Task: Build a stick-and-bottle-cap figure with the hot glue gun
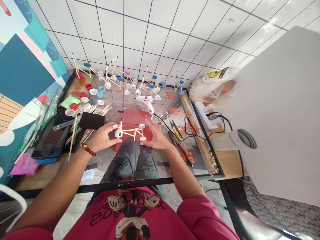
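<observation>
Wooden and white-wheeled, a stick tricycle [135,132] sits over a red sheet [133,116], between the half-open left hand [104,136] by its front wheel and half-open right hand [157,136] by the rear wheels [142,126], touch unclear. Squeezing could crack joints; careless reaching could knock the glue gun [149,102] beyond.

And it's a crimson T-shirt [170,221], short sleeves [200,213], a cartoon print [132,226] beneath dark lettering [105,215]! Dark grey trousers [125,156] below, and reddish-brown beads [88,150] circle the left wrist [93,145]!
</observation>
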Motion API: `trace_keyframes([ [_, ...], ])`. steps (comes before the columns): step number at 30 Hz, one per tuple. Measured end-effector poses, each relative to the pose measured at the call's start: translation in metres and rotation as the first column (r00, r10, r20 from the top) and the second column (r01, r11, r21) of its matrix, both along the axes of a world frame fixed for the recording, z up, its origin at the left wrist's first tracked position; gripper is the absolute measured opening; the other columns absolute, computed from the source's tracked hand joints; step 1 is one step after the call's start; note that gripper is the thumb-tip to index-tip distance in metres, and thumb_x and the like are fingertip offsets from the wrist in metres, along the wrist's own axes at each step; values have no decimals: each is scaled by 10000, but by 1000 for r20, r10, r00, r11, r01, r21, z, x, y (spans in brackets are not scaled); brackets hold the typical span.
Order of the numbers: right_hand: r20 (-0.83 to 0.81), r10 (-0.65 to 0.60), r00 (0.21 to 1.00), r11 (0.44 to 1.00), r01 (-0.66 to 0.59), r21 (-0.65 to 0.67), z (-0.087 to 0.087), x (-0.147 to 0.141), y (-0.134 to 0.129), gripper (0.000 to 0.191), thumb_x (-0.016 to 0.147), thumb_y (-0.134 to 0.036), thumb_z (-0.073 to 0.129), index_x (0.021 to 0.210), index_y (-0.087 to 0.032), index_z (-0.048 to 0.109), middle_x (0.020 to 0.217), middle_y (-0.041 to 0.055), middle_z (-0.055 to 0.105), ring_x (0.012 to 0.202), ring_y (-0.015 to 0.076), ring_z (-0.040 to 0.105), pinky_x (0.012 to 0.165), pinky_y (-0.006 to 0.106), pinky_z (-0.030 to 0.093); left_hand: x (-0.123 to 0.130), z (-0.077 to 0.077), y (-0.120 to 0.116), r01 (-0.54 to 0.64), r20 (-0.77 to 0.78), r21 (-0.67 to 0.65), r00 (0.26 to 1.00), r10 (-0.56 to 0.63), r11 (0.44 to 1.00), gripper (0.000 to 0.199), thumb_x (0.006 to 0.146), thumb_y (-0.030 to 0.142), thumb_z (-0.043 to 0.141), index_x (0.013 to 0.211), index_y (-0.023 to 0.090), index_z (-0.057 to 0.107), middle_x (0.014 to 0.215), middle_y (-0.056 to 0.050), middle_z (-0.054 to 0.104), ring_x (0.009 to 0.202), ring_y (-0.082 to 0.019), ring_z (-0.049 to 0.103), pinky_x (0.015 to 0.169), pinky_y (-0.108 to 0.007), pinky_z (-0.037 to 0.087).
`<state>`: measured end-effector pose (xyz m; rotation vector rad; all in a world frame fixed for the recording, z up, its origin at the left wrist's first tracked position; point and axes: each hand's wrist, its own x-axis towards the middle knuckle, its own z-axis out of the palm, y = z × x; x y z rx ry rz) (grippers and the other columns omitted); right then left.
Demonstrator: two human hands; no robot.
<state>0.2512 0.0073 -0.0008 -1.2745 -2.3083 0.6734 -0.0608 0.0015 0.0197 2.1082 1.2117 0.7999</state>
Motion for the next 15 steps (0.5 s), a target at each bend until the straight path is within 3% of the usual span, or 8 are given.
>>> trace_keyframes([
  [4,-28,-25,999,999,25,19,-1,-2,-1,1156,707,-634,810,1625,-261,216,1580,179,449,1470,385,403,1199,613,251,3,2,-1,-30,42,-13,999,30,999,457,746,491,791,1098,215,695,1198,-101,712,1091,-276,686,978,-425,553],
  [15,-80,-53,995,995,59,75,3,-3,-3,1152,743,-607,795,1636,-267,150,1606,152,424,1472,370,401,1211,594,231,5,2,-4,-98,75,62,993,94,993,476,789,461,770,1184,218,665,1208,-99,699,1122,-264,669,1038,-423,519],
])
